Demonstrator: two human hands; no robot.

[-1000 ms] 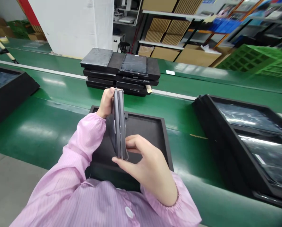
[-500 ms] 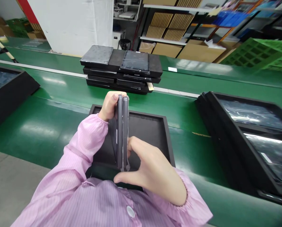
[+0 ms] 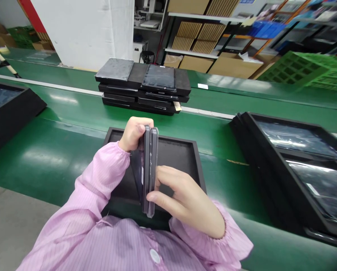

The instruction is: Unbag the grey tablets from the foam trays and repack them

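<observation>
Two dark tablets (image 3: 150,169) stand on edge side by side, seen from their thin sides, with clear film on the right one. My left hand (image 3: 133,134) is closed around their far end, thumb on the left face. At the near end, my right hand (image 3: 182,195) has its thumb on the tablets' edge and bent fingers against the right face. Part of its fingertips is hidden. Beneath both hands lies a shallow black foam tray (image 3: 179,152), partly covered by the tablets and my arms.
Stacked black trays (image 3: 183,84) with film-wrapped tablets stand ahead on the green conveyor belt (image 3: 216,173). More tablet-filled black trays (image 3: 250,173) are close on the right, and another black tray (image 3: 18,113) sits at left. Beyond the belt are a green crate (image 3: 298,71) and shelves with cardboard boxes.
My right thumb has closed in from below and now rests on the tablets' near edge. The tablets and both hands sit slightly lower and further right in view.
</observation>
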